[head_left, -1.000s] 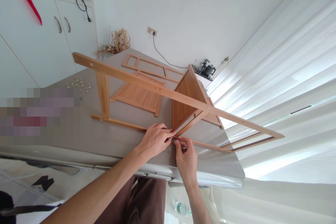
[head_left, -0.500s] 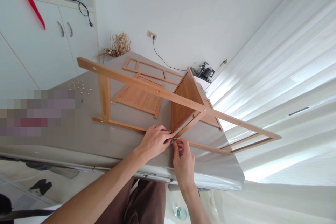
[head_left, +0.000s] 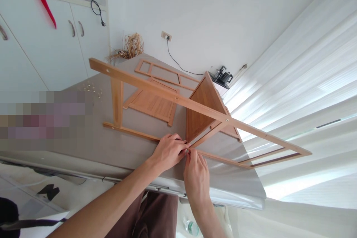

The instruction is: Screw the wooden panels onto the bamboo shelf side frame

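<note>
A wooden side frame (head_left: 156, 87) stands on its edge on the table, joined to an upright slatted panel (head_left: 205, 98). My left hand (head_left: 170, 151) is closed on the frame's lower rail (head_left: 136, 133), its fingertips where the rail meets the panel's corner. Right beside it, my right hand (head_left: 197, 171) pinches a small shiny metal piece (head_left: 187, 151) against that joint. It looks like a screw, but the fingers cover most of it. A round metal fastener (head_left: 227, 120) sits in the upper rail.
Another slatted panel (head_left: 153, 98) and a ladder-like wooden frame (head_left: 164, 71) lie farther back on the grey table (head_left: 83, 134). Small metal hardware (head_left: 93, 89) is scattered at the left. Dried stalks (head_left: 134, 45) and a black appliance (head_left: 223, 76) stand behind; white curtains (head_left: 306, 93) hang at right.
My right hand has turned slightly, its fingertips now closer together around the metal piece at the joint. My left hand stays on the rail. The whole view has shifted a little.
</note>
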Demonstrator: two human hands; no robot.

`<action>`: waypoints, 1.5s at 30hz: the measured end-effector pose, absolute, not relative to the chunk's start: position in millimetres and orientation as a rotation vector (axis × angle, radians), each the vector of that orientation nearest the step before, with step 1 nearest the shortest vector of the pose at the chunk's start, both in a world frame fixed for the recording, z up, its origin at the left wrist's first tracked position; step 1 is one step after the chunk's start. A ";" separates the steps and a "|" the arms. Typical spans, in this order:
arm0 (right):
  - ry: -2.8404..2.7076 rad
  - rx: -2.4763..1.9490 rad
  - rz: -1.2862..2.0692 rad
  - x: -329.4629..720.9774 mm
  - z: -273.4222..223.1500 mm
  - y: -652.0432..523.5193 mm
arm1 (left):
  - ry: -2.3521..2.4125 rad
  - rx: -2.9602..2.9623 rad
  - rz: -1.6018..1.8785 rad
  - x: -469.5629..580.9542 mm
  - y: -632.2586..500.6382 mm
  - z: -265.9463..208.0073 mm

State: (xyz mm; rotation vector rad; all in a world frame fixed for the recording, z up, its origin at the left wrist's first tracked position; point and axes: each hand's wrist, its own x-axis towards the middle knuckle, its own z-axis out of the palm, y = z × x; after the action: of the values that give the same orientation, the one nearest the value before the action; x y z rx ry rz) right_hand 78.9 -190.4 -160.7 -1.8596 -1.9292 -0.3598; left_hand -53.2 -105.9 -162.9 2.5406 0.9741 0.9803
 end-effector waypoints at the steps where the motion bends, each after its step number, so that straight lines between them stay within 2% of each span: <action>1: -1.955 -1.861 -0.413 77.7 -160.4 -190.2 | 0.972 2.540 0.982 -53.2 -105.9 -162.7; 5: -1.956 -1.881 -0.429 75.9 -157.8 -189.4 | 0.975 2.528 0.988 -52.5 -105.5 -164.2; 14: -1.498 -1.932 0.191 84.7 -149.0 -189.1 | 0.988 2.516 0.989 -50.6 -105.2 -166.3; 22: -1.264 -1.899 0.352 86.9 -157.0 -191.3 | 0.991 2.517 0.991 -50.6 -105.4 -167.7; 29: -1.344 -1.898 0.240 86.2 -161.9 -193.0 | 0.992 2.537 0.993 -51.0 -106.3 -164.5; 39: -1.906 -1.790 -0.363 82.9 -166.5 -191.1 | 0.987 2.534 0.978 -52.5 -105.9 -164.4; 45: -1.944 -1.773 -0.417 81.4 -163.2 -188.2 | 0.974 2.522 0.969 -53.2 -106.5 -162.3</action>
State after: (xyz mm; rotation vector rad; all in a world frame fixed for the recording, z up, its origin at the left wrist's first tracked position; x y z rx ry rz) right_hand 81.4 -188.2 -163.2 -1.7733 -1.9444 -0.4169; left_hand -53.2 -106.5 -162.3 2.5225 0.9745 0.9689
